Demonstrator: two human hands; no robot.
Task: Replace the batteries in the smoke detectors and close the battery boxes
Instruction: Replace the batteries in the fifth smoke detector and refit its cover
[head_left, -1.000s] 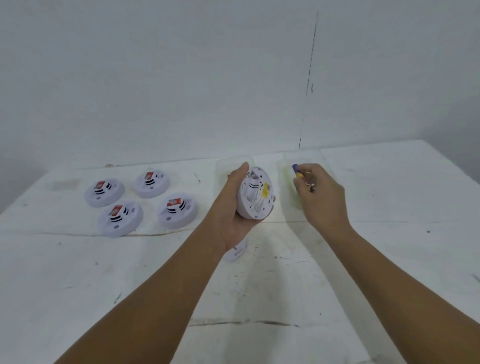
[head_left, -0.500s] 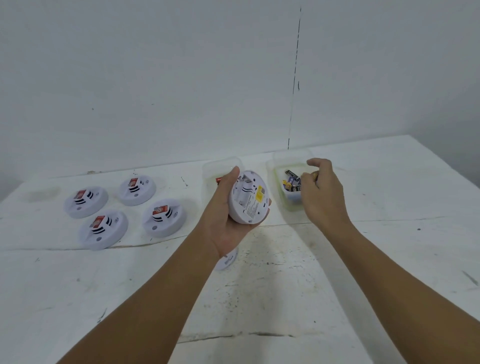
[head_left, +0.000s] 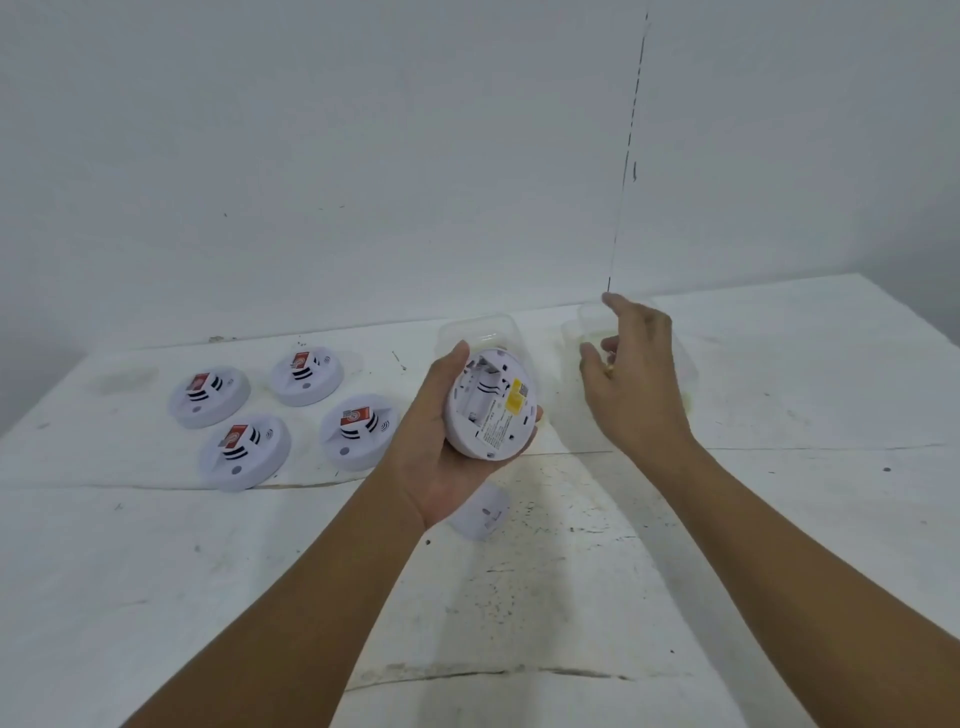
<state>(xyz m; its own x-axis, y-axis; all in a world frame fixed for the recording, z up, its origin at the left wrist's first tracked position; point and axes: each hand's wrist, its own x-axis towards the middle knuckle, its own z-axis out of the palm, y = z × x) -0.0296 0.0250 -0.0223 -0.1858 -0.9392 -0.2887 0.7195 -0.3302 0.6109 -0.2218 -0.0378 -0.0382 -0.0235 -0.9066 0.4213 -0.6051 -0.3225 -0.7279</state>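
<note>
While the counter (head_left: 156, 597) up front is just scuffed white surface crossed by two forearms, the action sits a bit further in. A small white cover (head_left: 480, 514) lies flat on the counter, partly hidden under the left wrist, probably the lid of the battery box, parked close so it's handy for closing up. The left hand (head_left: 431, 457) cradles a smoke detector (head_left: 491, 405) back side up, fingers curled under its rim and thumb along the edge, tilted toward the person so the open battery bay faces them. The bay looks empty, though it's too small to be sure.

The right hand (head_left: 631, 379) hovers over a clear tub (head_left: 685, 364), fingers loosely curled. There's a hint of something yellowish at the fingertips, but whether it's actually pinching a battery, can't tell. Likely fishing for a fresh cell.

Off to the left, four more detectors (head_left: 291, 415) sit face up in a tidy cluster with red stickers, apparently waiting their turn. A second clear tub (head_left: 480, 330) stands just behind the held detector, near the wall.
</note>
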